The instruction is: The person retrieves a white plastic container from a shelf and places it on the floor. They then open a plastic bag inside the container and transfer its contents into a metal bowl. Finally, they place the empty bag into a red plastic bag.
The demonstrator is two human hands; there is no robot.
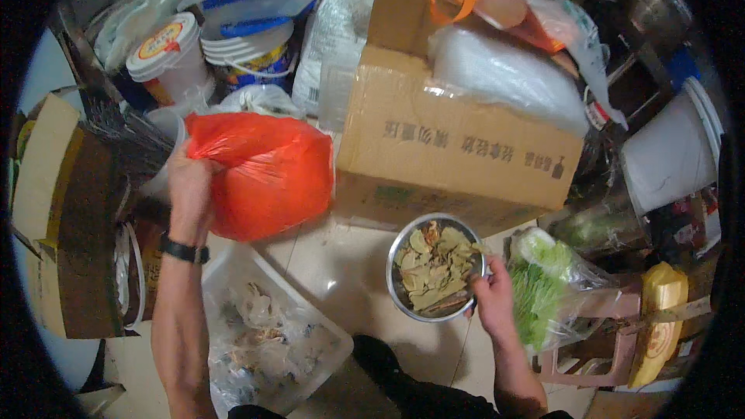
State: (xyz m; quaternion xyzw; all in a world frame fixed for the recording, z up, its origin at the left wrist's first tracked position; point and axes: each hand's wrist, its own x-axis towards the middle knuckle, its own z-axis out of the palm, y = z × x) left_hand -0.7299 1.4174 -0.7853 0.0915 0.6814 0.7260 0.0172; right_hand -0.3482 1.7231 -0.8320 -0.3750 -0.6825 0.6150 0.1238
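Observation:
My left hand [191,183], with a dark band on the wrist, grips the gathered top of a bulging red plastic bag [273,177]. What fills the bag is hidden. By its rim, my right hand [493,294] holds a round metal bowl [391,279]. Dried leaves [439,267] that look like bay leaves fill it, with some brown bark-like pieces among them. The bowl is over the tiled floor, in front of a large cardboard box [454,128]; the red bag hangs left of that box.
Below the red bag stands a translucent plastic bin [334,355] holding plastic bags and scraps. Leafy greens in clear plastic [538,285] lie right of my right hand, beside a pink plastic stool [625,337]. Lidded tubs [169,58] and an open carton [87,233] line the left side.

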